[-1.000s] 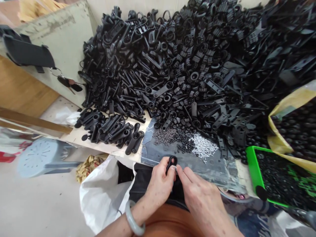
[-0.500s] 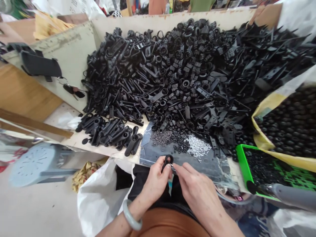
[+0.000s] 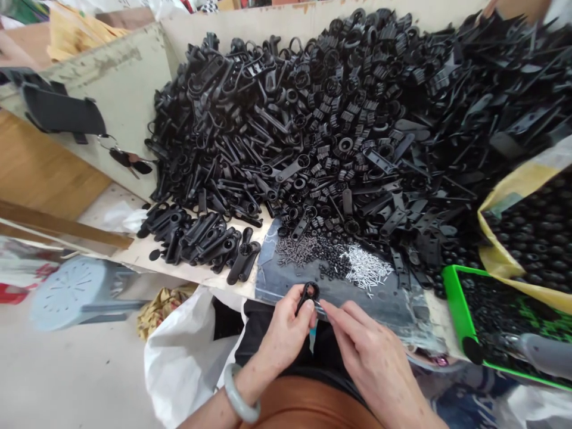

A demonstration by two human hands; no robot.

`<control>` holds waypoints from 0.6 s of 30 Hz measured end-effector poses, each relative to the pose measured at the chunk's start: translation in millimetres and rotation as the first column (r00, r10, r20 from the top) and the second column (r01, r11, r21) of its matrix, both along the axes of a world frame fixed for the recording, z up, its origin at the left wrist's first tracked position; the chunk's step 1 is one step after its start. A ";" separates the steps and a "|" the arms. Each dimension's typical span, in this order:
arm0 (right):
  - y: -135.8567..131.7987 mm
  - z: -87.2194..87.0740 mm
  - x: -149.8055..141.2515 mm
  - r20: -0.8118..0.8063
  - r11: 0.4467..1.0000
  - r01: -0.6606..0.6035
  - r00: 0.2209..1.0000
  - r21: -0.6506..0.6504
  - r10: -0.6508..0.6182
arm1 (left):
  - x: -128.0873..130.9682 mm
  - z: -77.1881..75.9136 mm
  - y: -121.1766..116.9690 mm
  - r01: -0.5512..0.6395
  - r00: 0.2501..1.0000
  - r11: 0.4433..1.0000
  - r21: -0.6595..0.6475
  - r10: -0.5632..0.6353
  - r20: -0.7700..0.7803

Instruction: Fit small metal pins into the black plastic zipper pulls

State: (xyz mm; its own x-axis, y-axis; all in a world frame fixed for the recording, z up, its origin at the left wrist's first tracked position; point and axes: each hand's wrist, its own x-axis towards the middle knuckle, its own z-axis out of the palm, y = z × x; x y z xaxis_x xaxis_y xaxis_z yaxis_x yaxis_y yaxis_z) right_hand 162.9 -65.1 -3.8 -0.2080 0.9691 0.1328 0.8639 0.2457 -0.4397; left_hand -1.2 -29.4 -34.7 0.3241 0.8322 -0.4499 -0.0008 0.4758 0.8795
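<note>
**Black ring-ended part gripped in our left hand, right hand at its side**

We have the part just off the near edge of the dark work mat, above our lap, ring end up. Left thumb and fingers are clamped on it. Right thumb and index finger are close together by the ring, with a small silvery piece at the tips; too small for us to tell whether they pinch it. Hands are near each other, part between them. A blue-and-pale strip shows below the left hand; can't tell what it is.

On the mat, left to right, we see three small heaps running together: brownish bits, black bits, silvery pins. Left of the mat, black handles lie side by side on the pale bench, most at a slant.

Behind all that: a big mixed pile of black parts, rings around the middle, flat pieces toward the right. Right of the mat we have a green tray with small black and green bits, a grey tool over its near side, and a yellow-edged bag of round black pieces behind it. Keys hang on the left panel, below a black holder.
</note>
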 end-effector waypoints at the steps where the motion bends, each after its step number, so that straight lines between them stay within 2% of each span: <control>1: 0.3 0.3 0.0 0.005 1.000 -0.005 1.000 0.007 0.005 | 0.1 0.4 0.3 -0.001 1.000 1.000 -0.001 0.001 -0.001; 18: 2.9 -1.7 -1.2 0.035 0.998 -0.028 0.999 0.053 0.026 | 0.2 -2.0 -1.2 -0.035 0.998 0.999 0.013 0.035 -0.044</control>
State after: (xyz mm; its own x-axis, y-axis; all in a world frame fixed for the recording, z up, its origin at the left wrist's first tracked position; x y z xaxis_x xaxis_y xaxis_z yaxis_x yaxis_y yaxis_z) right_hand 161.6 -62.2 -5.5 -0.2390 0.9549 0.1764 0.8709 0.2911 -0.3959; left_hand -1.1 -30.6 -36.7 0.2747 0.8480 -0.4533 0.0220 0.4658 0.8846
